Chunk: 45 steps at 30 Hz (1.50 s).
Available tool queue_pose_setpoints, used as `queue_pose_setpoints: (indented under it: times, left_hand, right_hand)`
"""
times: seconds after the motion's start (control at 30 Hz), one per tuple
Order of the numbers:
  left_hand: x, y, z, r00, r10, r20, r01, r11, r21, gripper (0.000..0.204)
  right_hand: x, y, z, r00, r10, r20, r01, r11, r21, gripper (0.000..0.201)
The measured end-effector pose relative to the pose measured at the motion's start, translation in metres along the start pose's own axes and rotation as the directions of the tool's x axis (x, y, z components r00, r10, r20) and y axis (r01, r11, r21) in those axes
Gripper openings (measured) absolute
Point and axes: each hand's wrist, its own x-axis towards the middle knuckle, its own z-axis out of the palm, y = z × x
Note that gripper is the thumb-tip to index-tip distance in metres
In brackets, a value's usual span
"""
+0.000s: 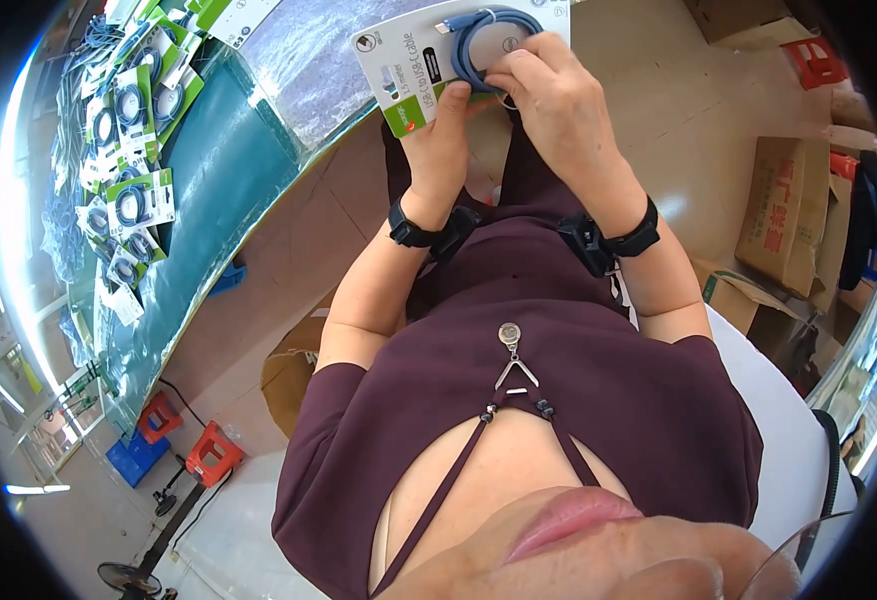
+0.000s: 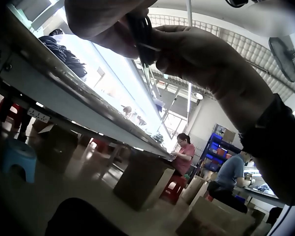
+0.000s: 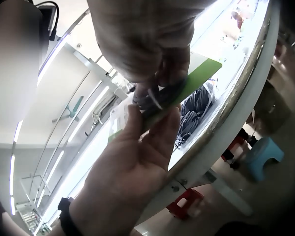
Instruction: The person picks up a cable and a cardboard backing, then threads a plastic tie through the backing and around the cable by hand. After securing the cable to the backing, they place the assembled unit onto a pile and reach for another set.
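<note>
My left hand (image 1: 436, 150) grips a white and green packaging card (image 1: 398, 75) at its lower edge, thumb on the printed front. The card's print reads USB-C to USB-C cable, 1.5 meter. Against its front lies a coiled blue USB-C cable (image 1: 465, 62). With bent fingers and thumb, my right hand (image 1: 566, 105) pinches the near side of the coil, covering part of it and the card's right end. A pale band (image 3: 155, 98) crosses the coil beside these fingers in the right wrist view, where my left hand (image 3: 130, 169) supports the card from below.
Left of me runs a table with a green surface (image 1: 213, 130), bearing several carded cables (image 1: 130, 105). Cardboard boxes (image 1: 783, 215) stand on the right. Red stools (image 1: 213, 455) are on the floor at lower left. Another person (image 2: 184, 155) sits farther along the table.
</note>
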Motion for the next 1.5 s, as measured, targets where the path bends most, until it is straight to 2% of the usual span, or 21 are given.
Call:
queue_pose_setpoints:
  times: [0.13, 0.17, 0.2, 0.23, 0.33, 0.37, 0.47, 0.6, 0.87, 0.9, 0.97, 1.0, 1.03, 1.07, 1.1, 1.17, 1.2, 1.27, 1.4, 1.43, 1.5]
  left_hand:
    - [0.002, 0.011, 0.002, 0.995, -0.090, -0.036, 0.086, 0.993, -0.080, 0.028]
    - [0.002, 0.015, 0.002, 0.992, -0.121, -0.042, 0.116, 0.987, -0.110, 0.029]
    - [0.002, 0.019, 0.004, 0.992, -0.117, -0.042, 0.112, 0.988, -0.110, 0.029]
    - [0.002, 0.023, 0.007, 0.991, -0.132, -0.012, 0.129, 0.981, -0.146, 0.030]
    - [0.000, 0.024, 0.014, 0.984, -0.171, 0.051, 0.178, 0.960, -0.215, 0.033]
    - [-0.001, 0.022, 0.015, 0.979, -0.188, 0.075, 0.200, 0.956, -0.213, 0.033]
    - [-0.008, 0.022, 0.013, 0.969, -0.222, 0.110, 0.240, 0.950, -0.198, 0.034]
    - [-0.010, 0.022, 0.016, 0.962, -0.260, 0.081, 0.271, 0.943, -0.193, 0.034]
    - [-0.004, 0.018, 0.008, 0.957, -0.269, 0.108, 0.287, 0.929, -0.234, 0.031]
    - [-0.001, 0.015, 0.003, 0.969, -0.226, 0.098, 0.240, 0.958, -0.155, 0.031]
    - [0.004, 0.011, -0.003, 0.987, -0.136, 0.091, 0.136, 0.991, 0.005, 0.029]
    - [0.005, 0.010, -0.003, 0.986, -0.137, 0.093, 0.137, 0.991, 0.002, 0.029]
    - [0.005, 0.010, -0.001, 0.985, -0.140, 0.098, 0.142, 0.990, -0.007, 0.029]
    - [0.005, 0.009, 0.001, 0.984, -0.146, 0.103, 0.148, 0.989, -0.015, 0.029]
    - [0.005, 0.008, 0.002, 0.982, -0.151, 0.111, 0.155, 0.988, -0.024, 0.029]
    - [0.009, 0.005, -0.002, 0.976, -0.176, 0.128, 0.180, 0.984, -0.018, 0.029]
    - [0.012, 0.003, -0.006, 0.971, -0.194, 0.139, 0.197, 0.980, -0.006, 0.030]
    - [0.013, 0.001, -0.013, 0.966, -0.215, 0.144, 0.215, 0.976, 0.011, 0.030]
    - [0.013, -0.003, -0.017, 0.968, -0.209, 0.139, 0.206, 0.978, 0.037, 0.032]
    - [0.011, -0.003, -0.015, 0.970, -0.197, 0.145, 0.194, 0.980, 0.035, 0.032]
    - [0.010, -0.002, -0.011, 0.972, -0.171, 0.162, 0.168, 0.985, 0.029, 0.033]
  right_hand:
    - [0.008, 0.026, -0.029, 0.957, -0.166, -0.240, 0.175, 0.984, 0.020, 0.007]
    - [0.001, 0.039, -0.035, 0.948, 0.176, -0.264, -0.096, 0.953, 0.288, 0.011]
    - [-0.006, 0.047, -0.035, 0.847, 0.495, -0.195, -0.332, 0.779, 0.532, 0.015]
    - [-0.012, 0.049, -0.027, 0.849, 0.490, -0.197, -0.328, 0.782, 0.530, 0.015]
    - [-0.032, 0.044, 0.004, 0.872, 0.423, 0.248, -0.431, 0.418, 0.800, 0.026]
    - [-0.031, 0.042, 0.007, 0.870, 0.423, 0.254, -0.436, 0.416, 0.798, 0.026]
    - [-0.023, 0.034, 0.016, 0.938, 0.315, 0.141, -0.333, 0.721, 0.607, 0.033]
    - [-0.026, 0.039, 0.016, 0.981, 0.191, 0.046, -0.186, 0.831, 0.524, 0.038]
    - [-0.047, 0.068, 0.032, 0.944, 0.329, 0.029, -0.305, 0.835, 0.457, 0.048]
    - [-0.048, 0.072, 0.024, 0.944, 0.328, 0.031, -0.305, 0.836, 0.456, 0.048]
    - [-0.033, 0.075, -0.009, 0.801, 0.516, 0.304, -0.432, 0.146, 0.890, 0.056]
    - [-0.029, 0.075, -0.018, 0.723, 0.505, 0.471, -0.383, -0.273, 0.882, 0.061]
    - [-0.025, 0.068, -0.015, 0.721, 0.510, 0.470, -0.385, -0.270, 0.883, 0.061]
    - [-0.019, 0.054, -0.004, 0.820, 0.537, 0.198, -0.335, 0.171, 0.926, 0.047]
    - [-0.012, 0.040, 0.007, 0.897, 0.438, -0.064, -0.227, 0.579, 0.783, 0.035]
    - [-0.013, 0.038, 0.011, 0.938, 0.231, -0.260, -0.083, 0.874, 0.478, 0.024]
    - [-0.020, 0.046, 0.012, 0.913, 0.404, -0.060, -0.292, 0.748, 0.597, 0.036]
    - [-0.027, 0.052, 0.014, 0.701, 0.602, 0.383, -0.665, 0.357, 0.656, 0.066]
    - [-0.028, 0.052, 0.019, 0.702, 0.585, 0.406, -0.627, 0.238, 0.742, 0.068]
    - [-0.029, 0.052, 0.022, 0.701, 0.583, 0.410, -0.630, 0.237, 0.740, 0.068]
    - [-0.029, 0.058, 0.030, 0.820, 0.535, 0.205, -0.548, 0.628, 0.552, 0.068]
